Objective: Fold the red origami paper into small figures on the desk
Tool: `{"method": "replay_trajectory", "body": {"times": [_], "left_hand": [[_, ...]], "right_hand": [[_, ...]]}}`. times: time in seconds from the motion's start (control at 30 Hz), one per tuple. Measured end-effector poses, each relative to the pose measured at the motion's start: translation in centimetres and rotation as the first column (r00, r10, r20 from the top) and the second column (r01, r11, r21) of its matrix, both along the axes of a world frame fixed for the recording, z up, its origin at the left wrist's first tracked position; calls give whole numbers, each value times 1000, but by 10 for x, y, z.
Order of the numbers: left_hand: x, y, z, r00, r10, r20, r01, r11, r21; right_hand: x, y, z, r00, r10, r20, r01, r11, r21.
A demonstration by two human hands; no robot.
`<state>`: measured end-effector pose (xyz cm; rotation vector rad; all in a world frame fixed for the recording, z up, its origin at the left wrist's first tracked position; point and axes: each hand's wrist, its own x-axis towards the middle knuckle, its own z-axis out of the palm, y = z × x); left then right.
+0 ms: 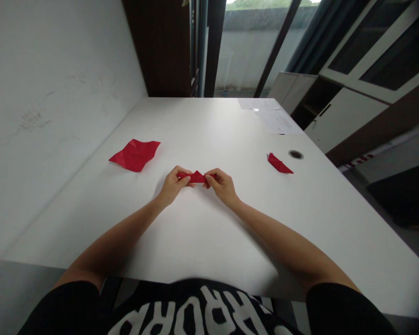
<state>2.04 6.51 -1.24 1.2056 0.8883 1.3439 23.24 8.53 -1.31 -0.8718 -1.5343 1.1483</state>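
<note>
Between my two hands is a small red folded paper boat (197,177), with a pointed peak rising at its middle. My left hand (175,184) pinches its left end between thumb and fingers. The right end is pinched the same way by my right hand (221,184). Fingers cover both ends of the paper. To the left lies a creased, opened-out sheet of red paper (135,155). Off to the right rests another red folded paper piece (279,164), narrow and boat-like.
All of this is on a white table (202,232) that meets a white wall (56,116) on the left. Printed white sheets (274,118) lie at the far right corner. A round cable hole (296,154) sits near the right edge. Cabinets (349,116) stand beyond it.
</note>
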Motion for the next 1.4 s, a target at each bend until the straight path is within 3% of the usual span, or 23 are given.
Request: {"method": "replay_trajectory", "body": {"times": [0.3,0.43,0.53,0.63,0.83,0.93,1.13,1.4], "left_hand": [[4,0,0,992,68,-103,-65,997,33],[2,-3,-1,964,93,-250,-81,995,57],[1,-7,2,914,85,-396,-57,995,81],[0,-7,3,896,94,-433,-58,994,96],[2,-3,-1,932,75,-354,-63,997,45],[3,-2,-3,946,45,-322,-35,999,35],[1,0,-8,917,83,-389,-68,996,52],[-1,2,-5,966,30,-257,-30,1000,4]], "right_hand": [[-3,7,-8,999,-25,32,27,997,-77],[-1,5,-3,976,61,211,-43,995,-88],[1,0,6,864,62,500,-84,996,21],[1,-5,15,718,-5,696,-112,986,123],[-4,-11,18,455,-69,888,-179,970,167],[-5,-13,18,391,-81,917,-198,965,170],[-4,-14,20,387,-82,918,-215,961,176],[-2,-8,13,449,-91,889,-237,947,216]]}}
